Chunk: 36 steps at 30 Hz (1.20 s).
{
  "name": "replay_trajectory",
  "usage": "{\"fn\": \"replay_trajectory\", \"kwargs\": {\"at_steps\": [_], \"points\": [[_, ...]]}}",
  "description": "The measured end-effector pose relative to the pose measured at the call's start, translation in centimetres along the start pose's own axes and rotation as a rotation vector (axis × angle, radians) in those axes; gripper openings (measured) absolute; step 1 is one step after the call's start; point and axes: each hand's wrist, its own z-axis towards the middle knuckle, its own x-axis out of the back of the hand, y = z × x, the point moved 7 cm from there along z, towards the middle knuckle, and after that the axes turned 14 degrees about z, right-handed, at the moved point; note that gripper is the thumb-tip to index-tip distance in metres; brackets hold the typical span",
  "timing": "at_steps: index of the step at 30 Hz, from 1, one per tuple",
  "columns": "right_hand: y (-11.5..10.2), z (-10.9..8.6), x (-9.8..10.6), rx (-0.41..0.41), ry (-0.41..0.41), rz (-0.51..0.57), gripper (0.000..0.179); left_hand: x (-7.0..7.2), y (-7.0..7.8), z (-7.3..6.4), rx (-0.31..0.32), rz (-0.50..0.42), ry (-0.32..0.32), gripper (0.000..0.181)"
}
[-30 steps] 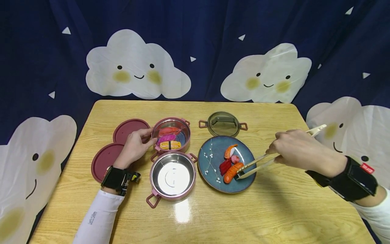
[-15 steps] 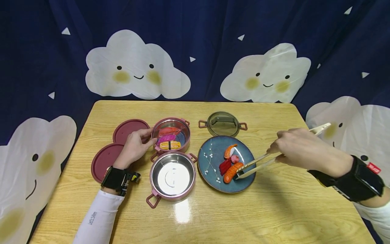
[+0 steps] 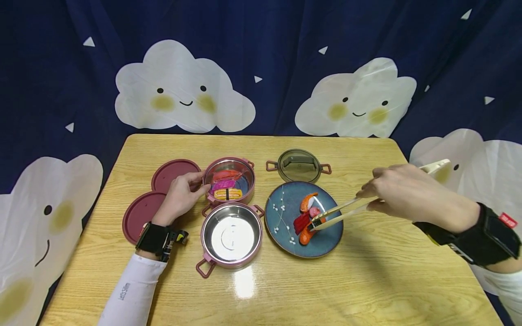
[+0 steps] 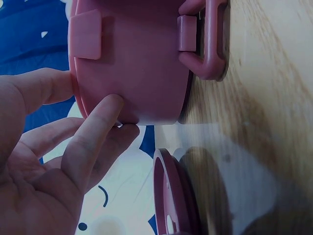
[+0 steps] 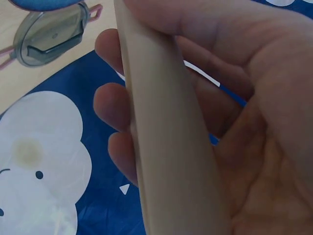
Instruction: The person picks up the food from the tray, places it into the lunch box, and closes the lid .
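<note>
In the head view my left hand (image 3: 182, 194) holds the left side of a pink pot (image 3: 250, 192), thumb at its rim and fingers against the outer wall (image 4: 142, 63). Inside lie toy sushi pieces: a red one (image 3: 226, 174), a magenta one (image 3: 223, 184) and a yellow one with a black band (image 3: 234, 194). My right hand (image 3: 403, 188) grips beige tongs (image 3: 346, 218), their tips over a blue plate (image 3: 281, 199). Something small and black shows at the tips, above an orange shrimp sushi (image 3: 306, 236). Near it lie a red piece (image 3: 301, 223), a pink piece (image 3: 314, 212) and another orange-and-white sushi (image 3: 307, 203).
A second pink pot (image 3: 231, 234), with a shiny bare inside, stands in front of the first. Two dark red round lids (image 3: 173, 174) lie at the left. Behind the plate is a glass lid (image 3: 299, 166) with pink handles. A cloud-print curtain (image 3: 269, 54) hangs behind the table.
The tongs' tips have shifted left and slightly up over the plate, now covering part of the shrimp sushi; the black bit moved with them. My left hand stays put.
</note>
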Motion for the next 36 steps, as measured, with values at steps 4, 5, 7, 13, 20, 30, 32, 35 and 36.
{"fn": "replay_trajectory", "kwargs": {"at_steps": [4, 5, 7, 13, 20, 30, 32, 35, 36], "points": [[-0.4, 0.5, 0.4, 0.027, 0.026, 0.008, 0.031, 0.0, 0.0, 0.0, 0.003, 0.001, 0.0, 0.049], [-0.4, 0.6, 0.5, 0.031, 0.029, 0.014, 0.031, 0.0, 0.0, 0.0, 0.003, 0.0, 0.0, 0.049], [-0.5, 0.9, 0.7, 0.036, 0.035, 0.022, 0.03, 0.0, -0.1, 0.0, 0.006, 0.0, -0.002, 0.049], [-0.7, 2.1, 1.0, 0.034, 0.041, 0.054, 0.028, -0.1, -0.1, 0.0, 0.009, 0.0, -0.008, 0.05], [-1.0, 3.8, 1.1, 0.037, 0.042, 0.083, 0.028, 0.0, -0.1, 0.0, 0.006, 0.003, -0.002, 0.049], [-1.2, 6.4, 1.3, 0.108, 0.114, 0.075, 0.027, 0.0, 0.0, -0.1, 0.0, 0.006, 0.001, 0.05], [-1.2, 7.0, 1.3, 0.116, 0.122, 0.067, 0.023, 0.0, 0.0, -0.1, -0.002, 0.004, 0.001, 0.05], [-1.3, 7.6, 1.3, 0.127, 0.137, 0.037, 0.022, -0.1, 0.0, -0.1, -0.003, 0.0, 0.0, 0.05], [-1.3, 7.8, 1.3, 0.129, 0.14, 0.03, 0.021, -0.1, 0.0, -0.1, -0.004, 0.0, -0.001, 0.05]]}}
